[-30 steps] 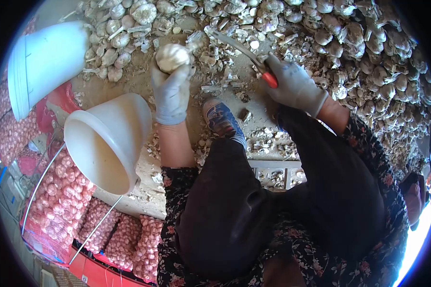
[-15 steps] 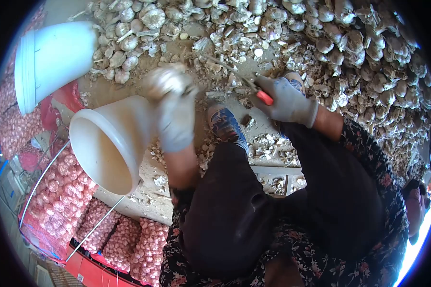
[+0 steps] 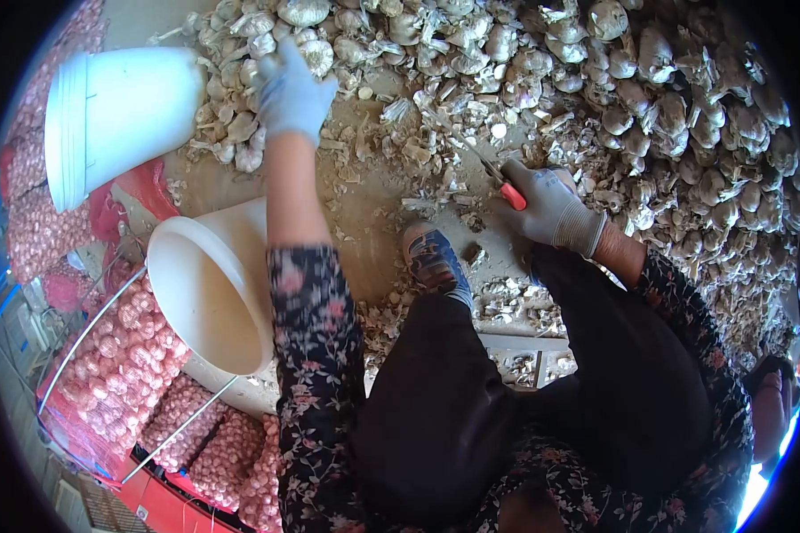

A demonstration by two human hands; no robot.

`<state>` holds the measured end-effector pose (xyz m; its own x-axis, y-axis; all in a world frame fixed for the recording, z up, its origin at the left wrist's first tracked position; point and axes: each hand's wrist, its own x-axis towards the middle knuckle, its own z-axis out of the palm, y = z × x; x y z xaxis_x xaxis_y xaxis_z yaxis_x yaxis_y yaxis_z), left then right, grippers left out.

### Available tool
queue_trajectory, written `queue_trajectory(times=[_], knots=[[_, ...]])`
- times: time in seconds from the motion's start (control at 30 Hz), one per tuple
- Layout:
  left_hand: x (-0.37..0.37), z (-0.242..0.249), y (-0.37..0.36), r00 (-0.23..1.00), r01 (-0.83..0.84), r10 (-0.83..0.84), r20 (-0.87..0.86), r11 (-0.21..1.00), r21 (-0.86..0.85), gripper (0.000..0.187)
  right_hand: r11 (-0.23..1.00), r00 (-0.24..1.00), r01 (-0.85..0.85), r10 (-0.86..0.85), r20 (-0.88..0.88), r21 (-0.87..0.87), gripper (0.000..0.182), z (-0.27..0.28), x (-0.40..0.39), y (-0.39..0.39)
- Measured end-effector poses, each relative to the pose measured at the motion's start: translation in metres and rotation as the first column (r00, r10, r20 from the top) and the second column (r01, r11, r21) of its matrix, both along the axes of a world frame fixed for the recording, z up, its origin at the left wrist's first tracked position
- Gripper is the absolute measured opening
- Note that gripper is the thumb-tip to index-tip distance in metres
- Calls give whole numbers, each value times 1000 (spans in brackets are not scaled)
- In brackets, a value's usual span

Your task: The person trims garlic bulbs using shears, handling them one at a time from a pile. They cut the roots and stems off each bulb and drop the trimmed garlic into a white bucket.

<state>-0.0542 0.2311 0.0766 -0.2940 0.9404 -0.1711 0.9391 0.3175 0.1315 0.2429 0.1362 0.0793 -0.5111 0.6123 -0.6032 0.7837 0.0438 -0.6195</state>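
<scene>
My left hand (image 3: pixel 292 98), in a pale glove, is stretched out over the garlic bulbs (image 3: pixel 240 115) at the upper left. Its thumb and fingers are spread, and I see nothing gripped in it. A round garlic bulb (image 3: pixel 316 59) lies right beside the fingertips. In my right hand (image 3: pixel 547 202), gloved in grey, is a red-handled knife (image 3: pixel 512 195); its thin blade points up and left over the trimmings. That hand is above my right knee, close to the large heap of garlic (image 3: pixel 653 133) with dry stalks.
A white bucket (image 3: pixel 133 115) lies on its side at the upper left. Another white bucket (image 3: pixel 212 293) with a wire handle tilts beside my left arm. Mesh sacks of pinkish garlic (image 3: pixel 124 355) stand at the lower left. Cut stalks and skins (image 3: pixel 507 298) litter the floor around my shoes (image 3: pixel 431 253).
My left hand has moved up and away from over the bucket to the bulbs at the upper left. The garlic it held is out of it. My right hand still grips the knife.
</scene>
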Motion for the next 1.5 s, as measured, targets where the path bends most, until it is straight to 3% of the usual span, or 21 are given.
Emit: queue_trajectory(times=[0.07,0.2,0.23,0.27,0.33,0.4,0.47,0.53,0.6,0.63,0.73,0.87,0.97,1.07,1.13,1.27,1.33,1.37,1.43,1.47,1.5], knots=[[-15,-42,9,992,66,-68,-108,998,-25,64,1000,1000,5,-5,-2,-21,37,-2,4,-1],[-15,-47,-17,989,141,-129,-68,963,229,64,1000,1000,-11,11,15,1,37,-8,11,4],[-12,-47,-32,859,-75,-81,505,957,280,62,1000,1000,-10,10,10,-3,37,-9,11,5],[-9,-45,-47,427,-285,-62,902,938,199,59,999,999,-23,22,37,28,36,-9,11,7],[12,-19,-70,92,-327,-132,987,932,155,54,998,997,-47,44,58,48,35,-6,8,3],[18,-19,-87,41,-356,-103,994,928,111,48,926,999,-41,35,22,375,33,-1,2,2],[33,-15,-100,359,-315,-93,929,925,214,39,890,999,-36,44,-6,454,34,6,-2,5],[49,-6,-106,382,-332,8,924,935,129,39,783,989,-148,105,106,604,36,13,-6,8],[53,-7,-109,647,-133,-207,734,917,376,47,802,980,-186,110,165,568,42,17,-11,9],[53,-5,-110,754,-32,-223,618,927,373,56,766,973,-215,114,202,606,44,15,-12,8],[57,6,-120,876,69,-247,415,914,400,62,740,936,-313,136,323,596,50,9,-18,7],[51,2,-124,858,21,-202,472,933,360,67,772,916,-374,219,337,514,50,10,-23,6],[53,4,-121,901,146,-289,324,904,403,66,754,885,-438,267,382,489,48,10,-25,2],[56,-2,-119,903,164,-302,305,900,405,64,805,889,-432,304,343,407,47,10,-23,1],[58,-8,-121,893,91,-242,379,923,375,62,791,935,-352,270,231,500,44,2,-20,-2],[61,-12,-125,906,66,-206,370,932,356,52,821,940,-342,289,183,457,40,-24,-13,-5],[62,-10,-129,693,-173,-52,719,956,236,49,920,976,-208,172,133,333,31,-35,2,-2],[62,-10,-131,694,-175,-52,718,955,239,49,918,976,-210,175,132,336,31,-34,8,-2],[60,-12,-137,184,-320,30,983,947,31,48,946,994,-55,22,107,320,28,-25,16,-5],[58,-17,-138,187,-323,25,982,946,37,48,944,994,-57,24,104,326,28,-19,18,-6],[55,-24,-140,-200,-387,14,980,917,-92,49,957,1000,-12,5,26,289,28,-13,18,-7]])
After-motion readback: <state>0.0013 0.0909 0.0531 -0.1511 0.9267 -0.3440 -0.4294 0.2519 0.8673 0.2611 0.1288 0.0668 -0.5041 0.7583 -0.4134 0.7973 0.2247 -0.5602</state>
